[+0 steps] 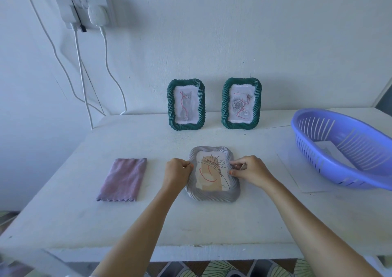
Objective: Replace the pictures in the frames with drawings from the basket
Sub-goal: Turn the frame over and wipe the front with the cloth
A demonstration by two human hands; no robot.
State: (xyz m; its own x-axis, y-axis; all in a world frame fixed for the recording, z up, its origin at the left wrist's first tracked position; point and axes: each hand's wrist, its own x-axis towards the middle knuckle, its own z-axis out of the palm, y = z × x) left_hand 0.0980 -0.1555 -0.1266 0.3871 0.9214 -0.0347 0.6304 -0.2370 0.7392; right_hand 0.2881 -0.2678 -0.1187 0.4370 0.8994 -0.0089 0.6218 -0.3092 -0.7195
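A grey ribbed picture frame [212,196] lies flat on the white table, face up, showing a line drawing of a flower on a tan patch. My left hand [177,171] grips its left edge and my right hand [249,170] grips its right edge. Two green ribbed frames stand upright against the wall behind it: the left green frame [186,104] holds a cat drawing, the right green frame [241,102] a rose drawing. At the right a tilted blue plastic basket [347,147] holds a white sheet of paper [327,147].
A folded pink cloth [123,179] lies left of the grey frame. A white sheet [297,170] lies under the basket. Wall sockets with plugs and cables [84,64] hang at the upper left. The table's front edge [169,253] is close to me.
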